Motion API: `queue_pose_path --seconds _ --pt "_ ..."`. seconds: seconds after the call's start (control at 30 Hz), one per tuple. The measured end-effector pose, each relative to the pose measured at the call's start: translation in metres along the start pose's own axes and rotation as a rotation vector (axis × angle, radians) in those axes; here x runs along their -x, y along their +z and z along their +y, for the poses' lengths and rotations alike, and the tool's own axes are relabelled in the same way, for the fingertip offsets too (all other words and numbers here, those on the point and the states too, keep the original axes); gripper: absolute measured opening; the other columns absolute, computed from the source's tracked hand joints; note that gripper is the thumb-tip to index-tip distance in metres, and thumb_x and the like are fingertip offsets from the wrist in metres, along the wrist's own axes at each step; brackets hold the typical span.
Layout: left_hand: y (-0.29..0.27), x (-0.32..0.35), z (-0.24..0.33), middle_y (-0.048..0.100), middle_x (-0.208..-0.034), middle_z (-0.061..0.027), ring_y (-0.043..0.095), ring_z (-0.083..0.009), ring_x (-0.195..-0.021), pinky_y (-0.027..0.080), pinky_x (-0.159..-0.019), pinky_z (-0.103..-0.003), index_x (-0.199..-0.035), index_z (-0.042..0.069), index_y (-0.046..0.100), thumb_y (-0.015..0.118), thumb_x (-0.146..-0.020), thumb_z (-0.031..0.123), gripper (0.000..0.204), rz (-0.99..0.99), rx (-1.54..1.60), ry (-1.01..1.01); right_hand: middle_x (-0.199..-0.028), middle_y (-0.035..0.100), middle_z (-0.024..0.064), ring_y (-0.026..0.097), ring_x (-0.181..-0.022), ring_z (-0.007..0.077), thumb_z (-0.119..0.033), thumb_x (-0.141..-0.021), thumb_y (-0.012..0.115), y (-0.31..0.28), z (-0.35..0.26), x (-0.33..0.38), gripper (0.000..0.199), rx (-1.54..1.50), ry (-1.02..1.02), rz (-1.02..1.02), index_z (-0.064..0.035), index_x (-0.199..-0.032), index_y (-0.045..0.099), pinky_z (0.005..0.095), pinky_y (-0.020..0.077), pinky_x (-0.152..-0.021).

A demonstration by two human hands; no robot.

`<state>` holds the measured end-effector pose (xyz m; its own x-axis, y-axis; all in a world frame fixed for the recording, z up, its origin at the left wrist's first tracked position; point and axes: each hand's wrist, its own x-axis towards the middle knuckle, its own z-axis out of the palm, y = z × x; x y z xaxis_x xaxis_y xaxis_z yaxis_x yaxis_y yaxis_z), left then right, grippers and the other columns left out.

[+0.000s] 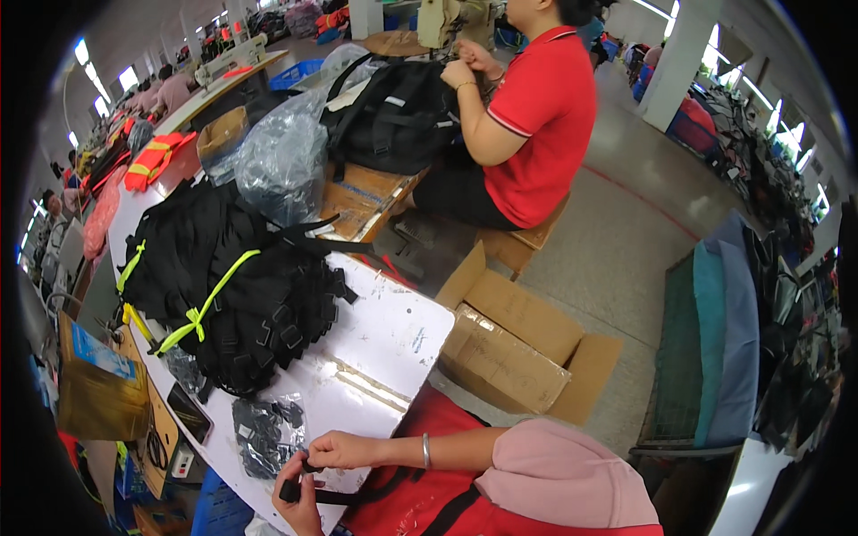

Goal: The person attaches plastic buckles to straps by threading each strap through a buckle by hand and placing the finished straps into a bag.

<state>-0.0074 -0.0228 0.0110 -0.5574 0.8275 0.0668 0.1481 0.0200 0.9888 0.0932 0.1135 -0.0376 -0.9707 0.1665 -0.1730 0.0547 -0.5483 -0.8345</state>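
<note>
Close to the table's near edge, my left hand (302, 509) is closed around a black webbing strap (335, 498); one thick dark end shows between its fingers. My right hand (347, 449), with a bangle on its wrist, meets it from the right and pinches a small black piece (309, 465) at the fingertips. Whether that piece is a buckle or part of the strap I cannot tell. Just beyond my hands lies a clear plastic bag (268, 433) of small black parts. A large bundle of black straps with buckles (259, 313), tied with neon yellow ribbon (195, 320), rests farther back.
A phone (189, 413) and scissors (157, 449) lie at the left. An open cardboard box (509, 348) stands right of the white table (407, 335). Ahead, a person in a red shirt (550, 125) sits at a sewing machine (441, 22) with a black bag (389, 121).
</note>
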Motion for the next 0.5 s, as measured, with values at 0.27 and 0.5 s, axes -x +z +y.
queue_pose_path --seconds 0.27,0.5 --pt "0.004 0.010 0.036 0.057 -0.113 -0.0139 0.058 -0.0191 -0.093 0.053 -0.067 -0.026 -0.115 -0.005 0.056 0.056 -0.088 0.002 0.028 -0.101 -0.136 -0.019 -0.062 0.044 -0.0053 0.038 -0.061 0.0033 -0.020 -0.087 0.052 0.015 -0.003 0.010 0.022 0.296 -0.350 0.086 -0.0061 -0.070 0.050 0.0223 0.0337 -0.054" --pt "0.015 0.010 0.036 0.057 -0.113 -0.0145 0.059 -0.0185 -0.091 0.053 -0.066 -0.025 -0.116 -0.007 0.055 0.056 -0.088 0.001 0.029 -0.035 -0.114 0.008 -0.058 0.043 -0.0063 0.037 -0.049 0.0023 -0.026 -0.090 0.051 0.017 0.009 0.003 0.024 -0.099 -0.164 0.061 -0.0101 -0.072 0.049 0.0200 0.0273 -0.042"
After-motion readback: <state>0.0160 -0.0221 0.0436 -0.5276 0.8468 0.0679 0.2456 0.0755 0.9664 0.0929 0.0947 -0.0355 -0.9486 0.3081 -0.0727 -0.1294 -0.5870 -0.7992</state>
